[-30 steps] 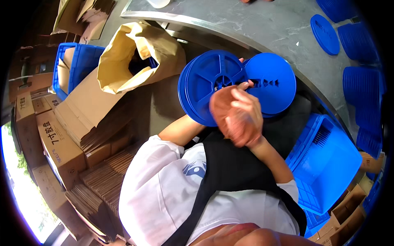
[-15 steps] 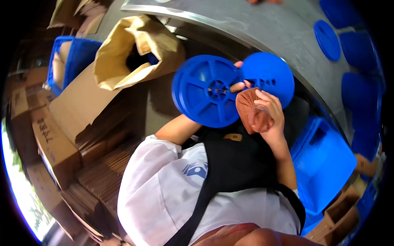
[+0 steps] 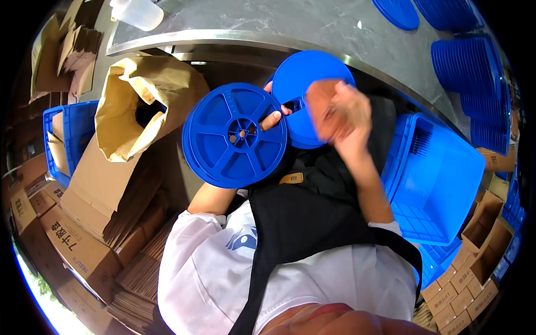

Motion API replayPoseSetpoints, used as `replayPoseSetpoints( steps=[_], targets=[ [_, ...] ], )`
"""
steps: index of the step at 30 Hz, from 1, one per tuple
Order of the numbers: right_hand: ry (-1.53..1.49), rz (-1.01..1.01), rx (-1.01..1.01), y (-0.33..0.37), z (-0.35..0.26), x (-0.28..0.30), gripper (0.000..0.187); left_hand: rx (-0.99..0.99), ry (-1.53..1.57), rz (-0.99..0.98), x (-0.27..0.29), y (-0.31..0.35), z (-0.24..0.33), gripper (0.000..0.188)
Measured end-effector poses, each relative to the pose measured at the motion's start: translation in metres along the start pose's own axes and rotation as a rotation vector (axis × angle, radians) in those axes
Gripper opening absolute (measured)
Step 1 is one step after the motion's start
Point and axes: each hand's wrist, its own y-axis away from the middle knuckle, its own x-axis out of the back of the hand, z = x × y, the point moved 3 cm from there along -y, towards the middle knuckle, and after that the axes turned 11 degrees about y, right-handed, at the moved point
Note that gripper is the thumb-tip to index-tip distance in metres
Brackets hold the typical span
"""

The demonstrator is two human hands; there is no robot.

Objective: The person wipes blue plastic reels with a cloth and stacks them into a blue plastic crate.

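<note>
In front of my apron, my left hand (image 3: 272,120) is closed on a blue plastic spoked reel (image 3: 218,120) with a holed hub. Its thumb and fingertips show between that reel and a second blue disc (image 3: 307,72), smooth-faced, just right of it and tilted. The left palm is hidden behind the reel. My right hand (image 3: 354,114), blurred by motion, is closed on a bunched reddish-brown cloth (image 3: 324,109). The cloth is over the right side of the smooth disc; whether it touches is unclear.
An open kraft paper bag (image 3: 120,131) stands left, beside a blue crate (image 3: 84,125) and flattened cardboard (image 3: 100,192). A large blue bin (image 3: 441,178) is at right, above small cartons (image 3: 466,290). The metal table (image 3: 234,36) ahead carries stacked blue discs (image 3: 463,67) and a translucent container (image 3: 139,12).
The reels and my left hand now sit farther left in view. My right hand with the cloth has swung up to the smooth disc's right side. The whole view has shifted and turned.
</note>
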Motion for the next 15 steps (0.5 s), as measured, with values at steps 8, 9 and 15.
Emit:
replayPoseSetpoints(
  steps=[8, 9, 15],
  targets=[
    [-0.179, -0.170, 0.159, -0.055, -0.049, -0.020, 0.042, 0.064, -0.022, -0.057, 0.000, 0.001, 0.003, 0.056],
    [-0.162, -0.216, 0.233, -0.046, -0.060, -0.017, 0.040, 0.073, -0.030, -0.051, 0.002, 0.003, 0.004, 0.056],
    [-0.102, -0.201, 0.535, -0.010, -0.032, 0.010, 0.020, 0.101, -0.037, -0.090, 0.005, -0.002, 0.002, 0.056]
  ],
)
